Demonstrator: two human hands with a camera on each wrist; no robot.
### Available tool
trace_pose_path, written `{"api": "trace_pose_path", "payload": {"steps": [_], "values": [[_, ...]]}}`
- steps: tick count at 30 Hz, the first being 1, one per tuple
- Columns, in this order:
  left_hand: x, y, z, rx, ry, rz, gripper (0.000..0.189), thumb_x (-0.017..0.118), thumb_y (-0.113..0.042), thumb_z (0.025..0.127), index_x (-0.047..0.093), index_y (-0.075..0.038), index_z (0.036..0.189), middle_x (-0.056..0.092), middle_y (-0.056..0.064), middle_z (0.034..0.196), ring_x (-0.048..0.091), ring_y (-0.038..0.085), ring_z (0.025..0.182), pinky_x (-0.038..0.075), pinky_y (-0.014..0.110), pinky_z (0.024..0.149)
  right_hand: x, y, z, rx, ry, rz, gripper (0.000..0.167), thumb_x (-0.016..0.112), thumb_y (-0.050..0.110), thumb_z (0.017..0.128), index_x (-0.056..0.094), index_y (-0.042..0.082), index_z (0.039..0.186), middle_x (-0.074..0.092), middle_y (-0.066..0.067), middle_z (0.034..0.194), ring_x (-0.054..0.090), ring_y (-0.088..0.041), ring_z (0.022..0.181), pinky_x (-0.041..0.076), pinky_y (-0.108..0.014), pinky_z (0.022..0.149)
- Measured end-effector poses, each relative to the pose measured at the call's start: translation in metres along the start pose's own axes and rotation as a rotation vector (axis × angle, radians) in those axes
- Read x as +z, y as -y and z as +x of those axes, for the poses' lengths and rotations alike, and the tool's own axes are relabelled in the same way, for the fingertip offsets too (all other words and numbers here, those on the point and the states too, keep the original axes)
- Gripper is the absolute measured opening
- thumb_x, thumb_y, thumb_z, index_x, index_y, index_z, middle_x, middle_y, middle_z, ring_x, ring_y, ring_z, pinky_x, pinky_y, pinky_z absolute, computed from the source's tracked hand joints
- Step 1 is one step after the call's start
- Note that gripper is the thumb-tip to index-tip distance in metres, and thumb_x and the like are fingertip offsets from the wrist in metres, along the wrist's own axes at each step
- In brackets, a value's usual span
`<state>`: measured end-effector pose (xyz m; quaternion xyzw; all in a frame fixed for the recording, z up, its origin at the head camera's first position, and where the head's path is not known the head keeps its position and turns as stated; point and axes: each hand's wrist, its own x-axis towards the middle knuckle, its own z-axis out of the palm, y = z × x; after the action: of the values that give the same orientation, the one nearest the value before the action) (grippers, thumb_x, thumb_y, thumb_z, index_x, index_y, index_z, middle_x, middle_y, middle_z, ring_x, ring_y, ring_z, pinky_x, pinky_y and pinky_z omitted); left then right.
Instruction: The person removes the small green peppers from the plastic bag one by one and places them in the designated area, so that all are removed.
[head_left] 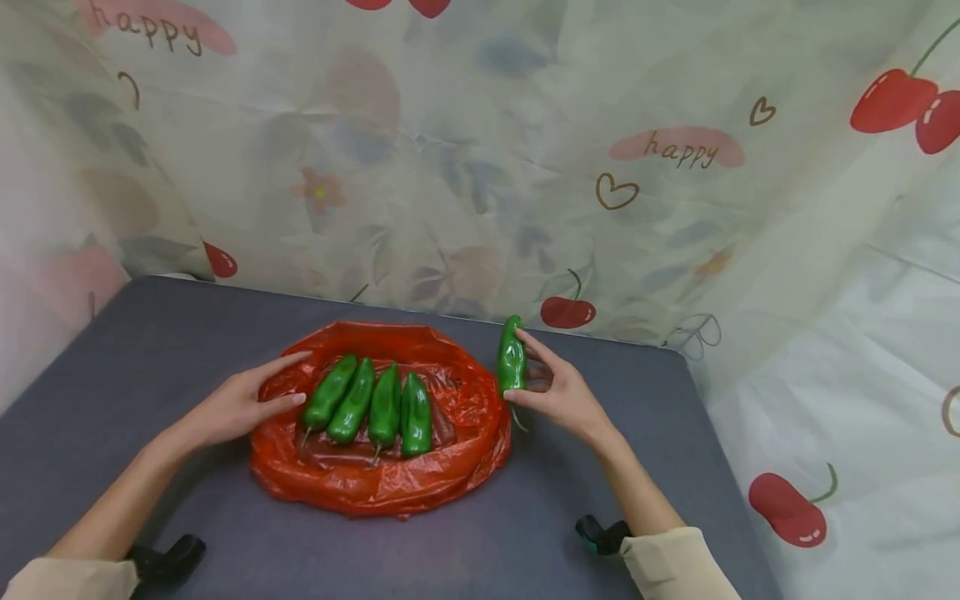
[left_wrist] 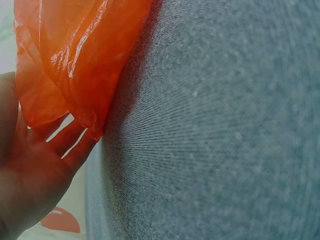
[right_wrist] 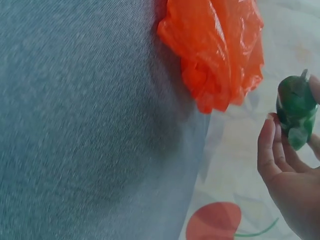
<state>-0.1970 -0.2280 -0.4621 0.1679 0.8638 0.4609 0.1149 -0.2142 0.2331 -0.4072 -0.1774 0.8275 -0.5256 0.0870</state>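
A shiny green chili pepper is pinched upright between the thumb and fingers of my right hand, just beyond the right rim of a red plastic bag. In the right wrist view that pepper shows end-on, with the fingertips at its side. Several more green peppers lie side by side inside the bag, which is opened out with its rim rolled down. My left hand rests at the bag's left side, fingers fairly straight. In the left wrist view, orange-red plastic hides those fingertips.
The bag stands on a dark grey table. A white cloth printed with cherries, hearts and words hangs behind and beside the table. Black straps sit at both wrists, near the cream sleeves.
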Motion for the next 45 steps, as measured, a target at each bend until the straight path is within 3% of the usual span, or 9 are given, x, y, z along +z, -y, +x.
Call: {"api": "trace_pose_path", "payload": {"steps": [15,25,34,45], "values": [[-0.001,-0.001,-0.001,0.017,-0.009,0.033,0.067,0.064,-0.033,0.098,0.035,-0.014,0.154,0.050,0.027,0.134,0.066,0.015,0.069,0.056,0.031,0.062,-0.026,-0.017,-0.005,0.034,-0.025,-0.033,0.088,0.078,0.006,0.086,0.029,0.024,0.157,0.039,-0.019,0.147,0.060,-0.038,0.115,0.056,-0.034,0.084],[0.001,0.002,0.000,0.016,-0.052,0.142,0.066,0.067,-0.034,0.096,0.039,-0.012,0.152,0.047,0.026,0.142,0.063,0.023,0.097,0.054,0.028,0.077,-0.042,-0.028,-0.010,0.064,-0.058,-0.083,0.089,0.078,0.010,0.087,0.027,0.026,0.158,0.036,-0.020,0.150,0.062,-0.036,0.112,0.055,-0.033,0.086],[-0.001,0.000,0.000,0.001,-0.033,0.106,0.067,0.066,-0.034,0.097,0.038,-0.012,0.153,0.049,0.027,0.139,0.065,0.016,0.080,0.055,0.027,0.068,-0.050,-0.039,-0.006,0.071,-0.064,-0.115,0.091,0.078,0.010,0.086,0.026,0.026,0.158,0.037,-0.020,0.149,0.060,-0.039,0.115,0.054,-0.038,0.090],[-0.001,0.000,0.000,0.001,-0.034,0.136,0.066,0.067,-0.032,0.096,0.039,-0.010,0.152,0.049,0.028,0.139,0.063,0.019,0.093,0.054,0.027,0.071,-0.053,-0.053,0.000,0.108,-0.066,-0.120,0.091,0.079,0.010,0.085,0.026,0.025,0.158,0.037,-0.021,0.150,0.059,-0.040,0.116,0.055,-0.042,0.087]]}}
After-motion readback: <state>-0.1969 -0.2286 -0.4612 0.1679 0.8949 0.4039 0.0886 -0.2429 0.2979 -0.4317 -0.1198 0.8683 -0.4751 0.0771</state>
